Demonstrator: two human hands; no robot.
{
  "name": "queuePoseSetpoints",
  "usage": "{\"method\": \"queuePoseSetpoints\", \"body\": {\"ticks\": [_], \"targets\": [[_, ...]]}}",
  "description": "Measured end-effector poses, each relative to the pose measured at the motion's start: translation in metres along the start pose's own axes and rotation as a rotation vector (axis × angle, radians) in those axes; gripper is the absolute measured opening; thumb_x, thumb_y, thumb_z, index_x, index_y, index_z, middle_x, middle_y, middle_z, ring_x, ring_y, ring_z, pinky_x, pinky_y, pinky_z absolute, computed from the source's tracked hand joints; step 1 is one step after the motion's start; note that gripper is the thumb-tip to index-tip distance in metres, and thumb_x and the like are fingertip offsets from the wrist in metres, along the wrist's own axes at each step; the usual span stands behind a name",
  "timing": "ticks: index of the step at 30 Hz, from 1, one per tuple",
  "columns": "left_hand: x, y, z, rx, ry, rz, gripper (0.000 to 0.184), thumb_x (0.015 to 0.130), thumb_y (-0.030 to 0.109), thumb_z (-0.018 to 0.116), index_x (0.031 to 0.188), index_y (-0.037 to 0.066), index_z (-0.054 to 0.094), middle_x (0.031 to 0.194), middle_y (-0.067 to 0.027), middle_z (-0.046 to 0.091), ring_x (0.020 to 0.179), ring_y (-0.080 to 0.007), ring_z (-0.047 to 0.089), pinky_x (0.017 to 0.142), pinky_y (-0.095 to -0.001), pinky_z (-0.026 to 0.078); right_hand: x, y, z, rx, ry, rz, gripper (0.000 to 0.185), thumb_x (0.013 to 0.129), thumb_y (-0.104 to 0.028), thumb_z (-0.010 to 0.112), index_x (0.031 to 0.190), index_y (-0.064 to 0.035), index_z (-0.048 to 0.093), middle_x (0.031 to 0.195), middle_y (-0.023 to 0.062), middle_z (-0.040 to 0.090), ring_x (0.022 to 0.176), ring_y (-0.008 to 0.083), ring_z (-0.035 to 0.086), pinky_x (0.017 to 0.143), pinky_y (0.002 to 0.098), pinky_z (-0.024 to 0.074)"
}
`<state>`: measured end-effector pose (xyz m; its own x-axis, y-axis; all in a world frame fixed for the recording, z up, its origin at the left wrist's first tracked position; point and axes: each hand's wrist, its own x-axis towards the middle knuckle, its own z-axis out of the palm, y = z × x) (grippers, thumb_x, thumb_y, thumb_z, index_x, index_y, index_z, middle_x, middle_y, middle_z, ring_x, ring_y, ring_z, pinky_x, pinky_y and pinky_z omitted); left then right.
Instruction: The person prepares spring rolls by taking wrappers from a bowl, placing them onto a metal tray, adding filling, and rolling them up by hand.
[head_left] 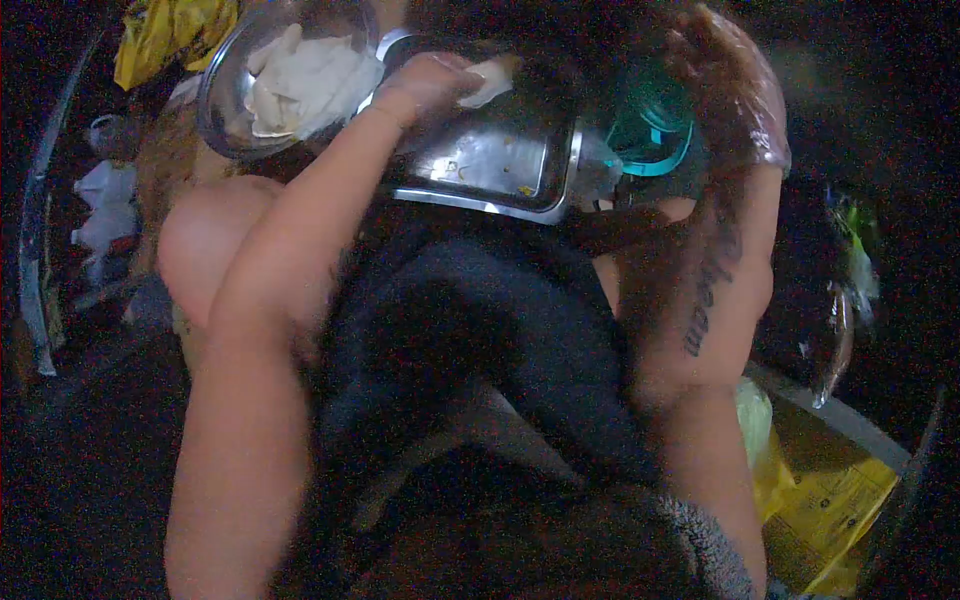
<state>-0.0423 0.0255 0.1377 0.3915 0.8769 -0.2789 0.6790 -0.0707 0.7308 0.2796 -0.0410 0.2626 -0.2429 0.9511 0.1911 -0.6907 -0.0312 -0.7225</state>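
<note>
My left hand (428, 82) is bare and closed on a pale, flat, soft-looking piece (490, 82), whose exact kind I cannot make out. It holds the piece over a shiny metal tray (480, 205). To the left of the tray, a clear bowl (215, 110) contains several white, leaf-like pieces (310, 85). My right hand (735, 90) wears a clear plastic glove with brownish smears and is raised at the upper right. Its fingers look loosely apart, with nothing visible in them. Near it stands a teal-green container (650, 120), partly in shadow.
Yellow plastic bags lie at the upper left (175, 35) and lower right (830, 510). A white egg-carton-like object (105, 205) is at the far left. Something green and white in clear wrapping (855, 250) lies at the far right. My knees flank the tray.
</note>
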Motion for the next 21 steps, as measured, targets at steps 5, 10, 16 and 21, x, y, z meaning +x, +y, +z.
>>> {"method": "queuePoseSetpoints", "body": {"ticks": [5, 10, 16, 21], "targets": [[-0.026, 0.032, -0.022, -0.309, -0.051, -0.127, 0.038, 0.08, 0.035, 0.066, 0.105, 0.005, 0.063, 0.097, -0.0066, 0.065, 0.086, -0.0175, 0.061, 0.075, -0.0309, 0.05, -0.023, -0.01, -0.018, -0.294, 0.153, -0.044, 0.043, 0.09, -0.023, 0.053, 0.125, 0.0017, 0.048, 0.126, 0.0201, 0.05, 0.112, 0.0324, 0.051, 0.092, 0.046, 0.0431], [-0.053, 0.037, -0.038, -0.789, -0.044, -0.148, 0.042, 0.078, 0.033, 0.069, 0.11, 0.006, 0.06, 0.102, -0.0056, 0.061, 0.086, -0.0165, 0.06, 0.073, -0.0302, 0.051, -0.029, -0.01, -0.01, -0.116, 0.368, 0.005, 0.035, 0.087, -0.01, 0.054, 0.117, 0.0077, 0.052, 0.115, 0.023, 0.056, 0.11, 0.032, 0.054, 0.093, 0.0477, 0.0448], [-0.065, 0.064, -0.051, -0.78, -0.068, -0.03, 0.043, 0.076, 0.031, 0.071, 0.109, 0.006, 0.058, 0.1, -0.0045, 0.061, 0.089, -0.0173, 0.059, 0.075, -0.031, 0.051, -0.028, -0.034, -0.036, 0.451, 0.432, 0.045, 0.022, 0.089, -0.006, 0.047, 0.104, 0.0065, 0.057, 0.103, 0.0204, 0.061, 0.094, 0.0323, 0.059, 0.082, 0.0476, 0.0491], [-0.057, 0.063, -0.036, -1.003, -0.171, -0.015, 0.039, 0.078, 0.027, 0.07, 0.109, 0.006, 0.058, 0.1, -0.0043, 0.061, 0.093, -0.0175, 0.059, 0.081, -0.0317, 0.05, -0.039, -0.015, -0.009, 0.139, 0.403, 0.045, 0.027, 0.088, -0.011, 0.053, 0.111, 0.0027, 0.057, 0.109, 0.0175, 0.059, 0.096, 0.0302, 0.059, 0.083, 0.0411, 0.0495]]}}
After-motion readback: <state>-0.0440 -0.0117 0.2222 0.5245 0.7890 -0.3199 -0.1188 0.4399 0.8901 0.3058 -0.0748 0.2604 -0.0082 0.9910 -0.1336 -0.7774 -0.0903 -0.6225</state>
